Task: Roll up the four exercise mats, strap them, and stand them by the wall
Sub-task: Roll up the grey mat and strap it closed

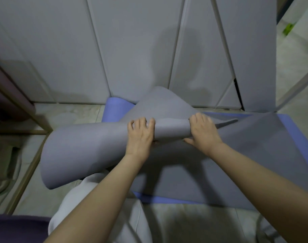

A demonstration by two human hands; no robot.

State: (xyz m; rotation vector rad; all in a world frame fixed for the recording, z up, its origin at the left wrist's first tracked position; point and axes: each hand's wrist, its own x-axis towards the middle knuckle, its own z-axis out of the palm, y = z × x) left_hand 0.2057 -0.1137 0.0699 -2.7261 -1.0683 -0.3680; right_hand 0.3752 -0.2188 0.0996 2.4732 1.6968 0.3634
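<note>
Loosely rolled mat [100,142] across the middle, lying on a flat mat [255,155], wall [132,41] behind, both hands on the roll's centre

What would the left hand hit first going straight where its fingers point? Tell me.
The left hand grips the grey mat; its fingers point away from the person, so it would first meet that mat's raised fold ahead, likely then the wall panels, though depth is unclear.

Two hands are in view, the left hand [141,135] and the right hand [202,132]. There is one grey mat [83,151] and one blue mat [114,107] on the floor [71,113]. Two dark purple shapes [4,88] [18,228] sit at the floor's left edge and near-left corner, too unclear to name.
</note>
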